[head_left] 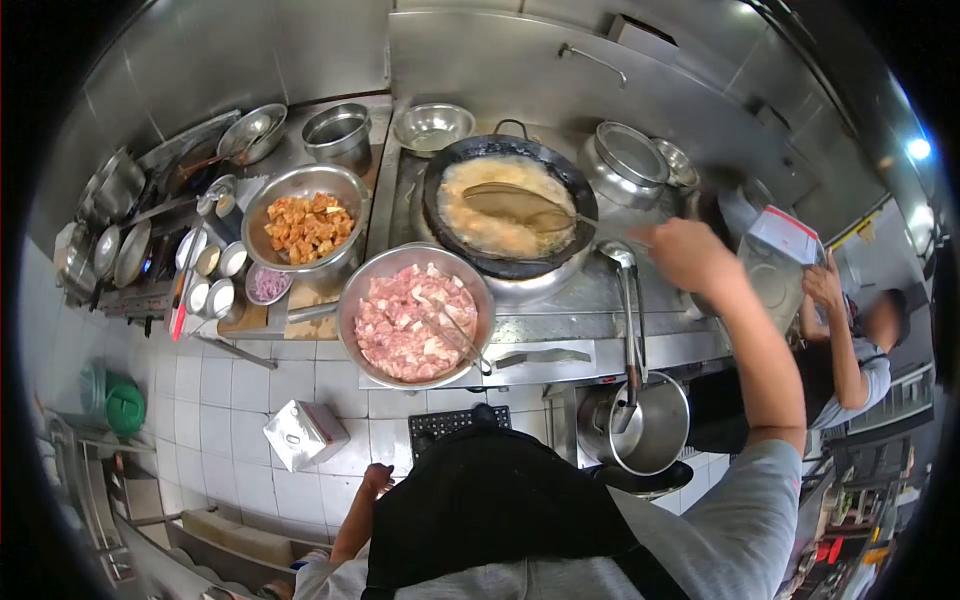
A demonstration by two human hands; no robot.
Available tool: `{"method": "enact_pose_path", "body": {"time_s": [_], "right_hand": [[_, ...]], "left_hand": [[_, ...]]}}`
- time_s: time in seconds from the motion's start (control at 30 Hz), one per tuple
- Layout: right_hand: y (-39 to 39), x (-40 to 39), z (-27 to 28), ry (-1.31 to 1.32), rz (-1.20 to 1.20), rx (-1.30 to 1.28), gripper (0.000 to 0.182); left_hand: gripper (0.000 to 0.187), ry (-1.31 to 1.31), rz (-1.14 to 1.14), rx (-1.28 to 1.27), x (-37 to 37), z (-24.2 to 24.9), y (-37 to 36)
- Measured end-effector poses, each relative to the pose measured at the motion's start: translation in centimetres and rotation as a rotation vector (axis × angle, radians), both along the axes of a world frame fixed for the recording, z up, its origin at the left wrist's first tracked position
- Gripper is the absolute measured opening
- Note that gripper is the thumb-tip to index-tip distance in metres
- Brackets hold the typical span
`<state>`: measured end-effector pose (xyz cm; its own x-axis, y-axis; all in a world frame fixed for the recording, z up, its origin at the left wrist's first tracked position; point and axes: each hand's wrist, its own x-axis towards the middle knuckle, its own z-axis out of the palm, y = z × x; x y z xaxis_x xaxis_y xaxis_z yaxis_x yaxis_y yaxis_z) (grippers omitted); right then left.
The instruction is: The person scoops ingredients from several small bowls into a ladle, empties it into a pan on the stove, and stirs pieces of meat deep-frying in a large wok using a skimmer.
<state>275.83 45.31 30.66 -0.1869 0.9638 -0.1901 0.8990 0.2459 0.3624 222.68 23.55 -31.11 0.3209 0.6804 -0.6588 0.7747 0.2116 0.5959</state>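
My right hand (690,258) is closed round the handle of a wire skimmer (520,206), whose round mesh head lies in the wok (438,225). Bubbling, foamy oil (495,175) fills the wok around it. Low beside my body hangs my left hand (378,479), fingers curled; whether it holds anything is too small to make out. In front of me, a steel bowl (345,330) of raw cut meat (415,325) has a wire-handled tool (455,340) resting in it. A ladle (622,258) lies on the stove edge, right of the wok.
A bowl of orange-coated pieces (307,228) and small seasoning bowls (220,298) stand left. A steel pot (680,430) sits low at right. Lidded pots (630,160) are behind. Another person (850,350) works at far right. A square tin (305,435) is on the floor.
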Motion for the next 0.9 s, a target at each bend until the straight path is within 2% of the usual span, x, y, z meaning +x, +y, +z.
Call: {"method": "enact_pose_path", "body": {"time_s": [0.03,0.13,0.23,0.33,0.4,0.47,0.57,0.63,0.67,0.7,0.73,0.77,0.8,0.83,0.87,0.9], "right_hand": [[0.5,-0.1,-1.6,0.023,0.003,0.014,0.045],[0.0,0.2,-1.5,0.090,-0.024,0.076,0.045],[-1.8,0.9,0.3,0.168,-0.060,0.127,0.042],[-2.5,2.5,-1.9,0.227,-0.103,0.137,0.038],[-1.5,3.8,-5.3,0.249,-0.109,0.127,0.037],[-1.4,4.6,-5.7,0.314,-0.101,0.175,0.038],[-2.2,5.6,-3.9,0.431,-0.135,0.233,0.037],[-2.4,6.4,-2.1,0.499,-0.116,0.276,0.035],[-2.1,7.0,-2.1,0.498,-0.080,0.336,0.034],[-1.3,7.8,-2.2,0.501,-0.161,0.309,0.035],[-0.7,8.0,-2.4,0.570,-0.082,0.328,0.035],[-0.1,7.7,-2.5,0.554,-0.152,0.302,0.036],[0.8,9.0,-4.0,0.570,-0.116,0.316,0.035],[1.5,10.8,-6.4,0.454,-0.051,0.410,0.033],[2.0,9.9,-6.7,0.530,-0.096,0.294,0.034],[2.6,10.0,-8.3,0.524,-0.092,0.244,0.034]], "left_hand": [[0.029,0.082,-0.187,0.132,-0.1,0.2,0.1],[0.030,0.111,-0.287,0.176,0.5,1.9,1.0],[0.029,-0.034,0.083,0.038,0.5,1.0,1.7],[0.031,-0.149,0.168,-0.023,0.2,-1.9,2.3],[0.032,-0.139,0.084,0.011,0.2,-1.5,3.1],[0.036,-0.021,0.022,-0.022,0.9,0.6,3.9],[0.041,0.029,0.125,-0.093,2.1,5.0,4.5],[0.043,-0.014,-0.101,0.077,0.1,0.8,4.4],[0.045,0.051,-0.249,0.244,-0.2,-1.9,4.1],[0.047,0.112,-0.296,0.333,-0.7,-3.5,3.5],[0.051,0.119,-0.162,0.227,-0.9,-4.1,3.2],[0.050,0.104,0.018,-0.103,-0.1,-1.7,3.4],[0.052,0.114,0.176,-0.180,0.5,-0.5,3.4],[0.051,0.094,0.238,-0.175,0.8,0.8,3.3],[0.049,0.105,0.197,-0.106,1.0,1.8,3.1],[0.048,0.104,0.308,-0.132,1.4,2.7,2.9]]}}
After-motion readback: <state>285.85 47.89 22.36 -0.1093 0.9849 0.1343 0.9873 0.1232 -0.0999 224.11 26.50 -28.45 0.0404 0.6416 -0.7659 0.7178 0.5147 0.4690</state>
